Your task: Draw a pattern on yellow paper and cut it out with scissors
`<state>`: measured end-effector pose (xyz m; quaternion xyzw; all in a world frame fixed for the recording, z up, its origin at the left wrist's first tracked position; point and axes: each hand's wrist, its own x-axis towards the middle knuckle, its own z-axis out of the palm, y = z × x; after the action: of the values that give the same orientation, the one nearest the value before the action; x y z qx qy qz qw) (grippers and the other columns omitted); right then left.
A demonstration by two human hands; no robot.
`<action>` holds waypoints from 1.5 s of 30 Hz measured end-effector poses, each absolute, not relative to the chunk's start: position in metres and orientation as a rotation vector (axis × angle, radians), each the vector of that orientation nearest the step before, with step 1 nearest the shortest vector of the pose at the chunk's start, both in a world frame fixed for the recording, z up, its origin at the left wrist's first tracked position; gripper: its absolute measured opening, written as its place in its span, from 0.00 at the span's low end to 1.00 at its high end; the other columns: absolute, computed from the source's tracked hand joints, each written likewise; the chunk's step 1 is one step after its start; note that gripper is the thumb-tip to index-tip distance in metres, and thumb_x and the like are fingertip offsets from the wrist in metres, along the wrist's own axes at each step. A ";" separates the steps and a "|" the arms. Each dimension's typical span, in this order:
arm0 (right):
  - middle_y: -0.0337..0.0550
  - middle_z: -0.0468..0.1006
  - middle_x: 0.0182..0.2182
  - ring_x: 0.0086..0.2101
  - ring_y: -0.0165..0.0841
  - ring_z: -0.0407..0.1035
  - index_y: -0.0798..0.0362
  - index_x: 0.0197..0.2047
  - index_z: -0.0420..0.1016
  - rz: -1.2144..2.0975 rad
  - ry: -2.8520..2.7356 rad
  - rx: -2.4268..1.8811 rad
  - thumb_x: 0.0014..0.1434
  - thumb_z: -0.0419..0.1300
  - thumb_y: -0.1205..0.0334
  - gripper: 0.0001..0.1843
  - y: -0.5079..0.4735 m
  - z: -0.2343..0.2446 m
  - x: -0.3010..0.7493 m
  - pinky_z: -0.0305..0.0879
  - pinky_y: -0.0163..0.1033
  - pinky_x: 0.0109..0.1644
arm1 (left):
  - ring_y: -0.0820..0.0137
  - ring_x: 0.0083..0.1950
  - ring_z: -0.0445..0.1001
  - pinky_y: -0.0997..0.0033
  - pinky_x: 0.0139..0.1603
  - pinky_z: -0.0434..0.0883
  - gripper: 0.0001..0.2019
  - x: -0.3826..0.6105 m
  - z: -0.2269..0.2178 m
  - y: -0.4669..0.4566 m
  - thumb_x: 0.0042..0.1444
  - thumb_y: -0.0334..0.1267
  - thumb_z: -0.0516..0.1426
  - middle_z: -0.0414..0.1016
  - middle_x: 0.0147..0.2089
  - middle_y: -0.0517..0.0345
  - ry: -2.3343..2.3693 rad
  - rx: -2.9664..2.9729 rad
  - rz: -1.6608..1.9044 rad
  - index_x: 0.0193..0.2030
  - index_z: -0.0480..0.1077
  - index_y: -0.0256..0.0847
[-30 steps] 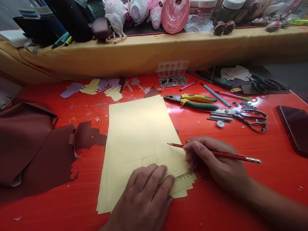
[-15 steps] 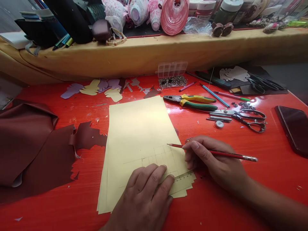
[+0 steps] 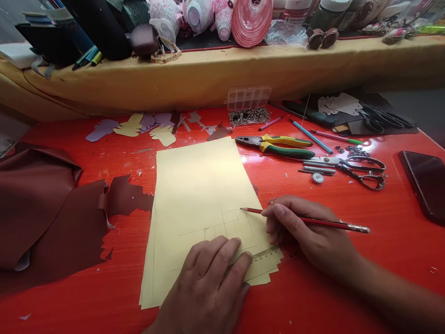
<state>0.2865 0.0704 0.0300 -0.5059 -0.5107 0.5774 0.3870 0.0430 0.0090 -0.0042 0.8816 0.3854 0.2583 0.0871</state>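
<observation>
A sheet of pale yellow paper [image 3: 194, 185] tops a small stack on the red table, with faint pencil lines forming boxes. My left hand [image 3: 217, 278] lies over its lower part, fingers lowered flat and slightly apart, pressing on a clear ruler [image 3: 266, 253]. Only the ruler's right end with its scale shows; the rest is hidden under the hand or hard to see. My right hand [image 3: 299, 227] is closed around a red pencil [image 3: 327, 223]. The pencil's tip is at the upper line of the drawn boxes, and its silver end points right.
Brown leather [image 3: 48, 232] covers the table's left side. Pliers [image 3: 278, 144], metal scissors [image 3: 358, 169] and several pens lie behind my right hand. A phone [image 3: 424, 185] is far right. Paper cutouts [image 3: 128, 125] and an opened clear box [image 3: 248, 111] lie at the back, below a cluttered shelf.
The view has shifted very slightly. Both hands, the pencil and the paper stay in nearly the same places.
</observation>
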 end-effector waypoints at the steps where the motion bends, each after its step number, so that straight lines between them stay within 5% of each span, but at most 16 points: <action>1: 0.39 0.81 0.28 0.26 0.27 0.77 0.51 0.38 0.82 1.466 -1.305 -1.289 0.74 0.63 0.45 0.19 0.071 0.030 0.286 0.75 0.26 0.27 | 0.57 0.62 0.72 0.56 0.65 0.64 0.13 0.043 -0.004 0.009 0.74 0.34 0.55 0.80 0.60 0.47 1.149 2.626 0.769 0.59 0.78 0.38; 45: 0.41 0.81 0.28 0.25 0.30 0.77 0.51 0.39 0.82 1.445 -1.319 -1.305 0.74 0.63 0.45 0.19 0.070 0.032 0.286 0.76 0.31 0.26 | 0.58 0.62 0.75 0.57 0.64 0.67 0.14 0.044 0.001 0.012 0.73 0.34 0.56 0.81 0.60 0.49 1.172 2.642 0.741 0.60 0.78 0.39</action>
<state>0.2857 0.0703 0.0324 -0.5120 -0.5178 0.5672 0.3847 0.0444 0.0122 0.0011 0.8826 0.3917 0.2475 0.0790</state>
